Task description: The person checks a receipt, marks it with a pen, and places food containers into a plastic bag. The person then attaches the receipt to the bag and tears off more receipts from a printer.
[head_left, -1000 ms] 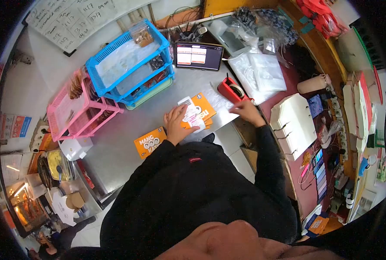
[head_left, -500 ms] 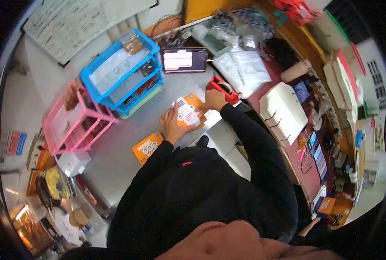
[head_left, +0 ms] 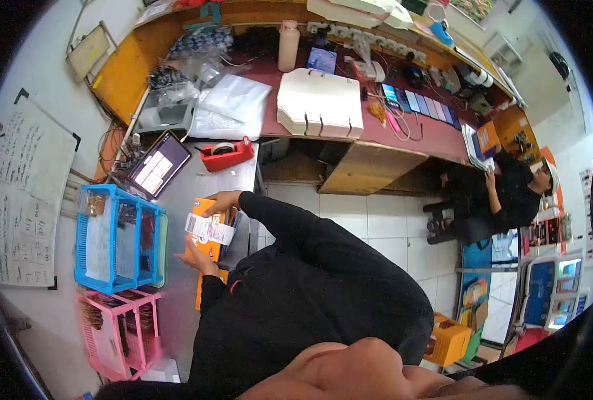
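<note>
An orange box (head_left: 206,249) with a white printed label (head_left: 206,229) across it is between my two hands, over the metal table. My right hand (head_left: 223,201) grips its upper edge, fingers closed round it. My left hand (head_left: 202,260) holds the lower end, thumb and fingers against the box. A second orange box (head_left: 201,293) lies on the table beside my left forearm, partly hidden by the sleeve. Above my right hand stands a red tape dispenser (head_left: 228,157), touched by neither hand.
A lit tablet-like screen (head_left: 160,163) leans at the back of the metal table. Blue (head_left: 113,237) and pink (head_left: 120,330) tiered trays stand on the left. Clear plastic bags (head_left: 233,103) and a stack of white sheets (head_left: 316,100) lie on the red counter. Another person (head_left: 510,200) sits at the right.
My view has swung to the right, bringing the seated person into sight. My right hand has left the tape dispenser and now grips the orange box, which looks lifted and tilted.
</note>
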### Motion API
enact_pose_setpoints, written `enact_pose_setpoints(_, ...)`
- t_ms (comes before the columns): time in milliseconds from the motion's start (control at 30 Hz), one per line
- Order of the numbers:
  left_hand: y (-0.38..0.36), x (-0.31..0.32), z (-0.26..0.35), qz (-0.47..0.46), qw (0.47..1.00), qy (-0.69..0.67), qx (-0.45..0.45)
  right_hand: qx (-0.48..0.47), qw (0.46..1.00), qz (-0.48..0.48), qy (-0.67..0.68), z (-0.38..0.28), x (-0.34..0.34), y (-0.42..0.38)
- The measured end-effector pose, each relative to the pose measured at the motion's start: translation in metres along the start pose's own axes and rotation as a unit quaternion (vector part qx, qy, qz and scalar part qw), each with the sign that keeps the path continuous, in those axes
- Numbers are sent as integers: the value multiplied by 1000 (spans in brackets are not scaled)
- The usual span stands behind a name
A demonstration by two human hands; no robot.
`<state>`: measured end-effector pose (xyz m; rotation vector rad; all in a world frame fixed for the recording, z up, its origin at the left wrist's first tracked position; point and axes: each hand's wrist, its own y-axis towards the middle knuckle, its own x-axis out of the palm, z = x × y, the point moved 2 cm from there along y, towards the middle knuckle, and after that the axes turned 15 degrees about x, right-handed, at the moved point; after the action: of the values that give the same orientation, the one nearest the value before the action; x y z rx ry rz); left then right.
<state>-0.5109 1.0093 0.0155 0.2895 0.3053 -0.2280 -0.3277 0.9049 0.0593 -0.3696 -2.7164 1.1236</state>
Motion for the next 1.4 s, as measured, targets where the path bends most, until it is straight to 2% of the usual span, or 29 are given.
enact_pose_setpoints(33, -4, -5, 25, -31, 984, -126, -124, 20, 1000, -16, 8, 0, 3, -11)
enact_pose_setpoints(67, -6, -5, 41, -60, 936, -248, -244, 17, 1000, -12, 12, 13, 0, -4)
enact_pose_setpoints(100, -1, -4, 25, -64, 936, -250, -240, 10, 998, 20, 63, 25, -2, 3)
enact_pose_setpoints(133, 3, 1, 0, -164, 871, -378, -267, 2, 993, 50, 110, 31, -4, 7)
enact_pose_setpoints(167, 5, 4, -17, -258, 780, -494, -284, 24, 982, 1, 186, 33, 1, -10)
enact_pose_setpoints(200, 3, 4, -22, -275, 784, -468, -301, -13, 980, -31, 195, 29, 3, -34)
enact_pose_setpoints(233, -12, -23, 43, -249, 844, -319, -352, 78, 964, -5, 252, 53, 0, -10)
enact_pose_setpoints(300, -8, -15, 4, -274, 809, -325, -407, 102, 890, 4, 445, 97, 6, 27)
enact_pose_setpoints(333, -6, -13, -1, -315, 797, -362, -367, 101, 857, -143, 484, 83, 24, -7)
enact_pose_setpoints(367, -6, -10, -4, -353, 783, -396, -324, 44, 850, -136, 506, 85, 36, -5)
enact_pose_setpoints(400, -1, -6, -16, -367, 764, -407, -342, -7, 845, -98, 526, 84, 45, 3)
enact_pose_setpoints(433, 1, -12, 4, -328, 771, -396, -376, -70, 848, -99, 517, 69, 54, -3)
enact_pose_setpoints(533, 23, -2, 16, -275, 799, -408, -345, -97, 824, -117, 546, 43, 50, 16)
enact_pose_setpoints(600, 41, 8, -18, -245, 825, -460, -219, -131, 793, -182, 567, 35, 45, 56)
enact_pose_setpoints(633, 47, -1, -24, -202, 890, -376, -159, -142, 824, -132, 533, 32, 40, 72)
enact_pose_setpoints(667, 51, -14, -42, -176, 948, -251, -83, -115, 805, -120, 569, 38, 34, 109)
enact_pose_setpoints(700, 54, -25, -58, -152, 981, -120, -1, -101, 827, -61, 549, 15, 42, 87)
enact_pose_setpoints(733, 50, -44, -58, -145, 983, -113, -8, -95, 839, -16, 535, -4, 52, 69)
enact_pose_setpoints(767, 44, -69, -47, -259, 960, 65, 80, -72, 830, -27, 552, 1, 49, 93)
enact_pose_setpoints(800, 35, -90, -42, -364, 885, 240, 164, -45, 829, -3, 558, 1, 51, 104)
enact_pose_setpoints(867, -1, -115, -90, -408, 836, 319, 183, -12, 823, 14, 568, 16, 65, 123)
enact_pose_setpoints(933, -32, -129, -30, -485, 780, 384, 95, 39, 844, 26, 535, 42, 67, 138)
enact_pose_setpoints(1033, -53, -113, -53, -455, 768, 432, 127, 37, 883, 38, 466, 78, 69, 113)
enact_pose_setpoints(1067, -51, -104, -50, -450, 770, 433, 131, 50, 888, 44, 455, 91, 64, 102)
enact_pose_setpoints(1133, -48, -78, -39, -477, 798, 317, 189, 83, 889, 53, 448, 113, 47, 84)
enact_pose_setpoints(1233, -42, -23, -18, -433, 798, 338, 247, 96, 887, 108, 439, 136, 0, 58)
enact_pose_setpoints(1300, -37, 18, -5, -403, 808, 351, 249, 78, 865, 167, 467, 138, -38, 33)
enact_pose_setpoints(1367, -27, 56, 29, -363, 818, 292, 338, 38, 856, 185, 481, 143, -77, 10)
enact_pose_setpoints(1400, -21, 79, 51, -365, 832, 205, 363, 26, 844, 211, 493, 147, -96, -1)
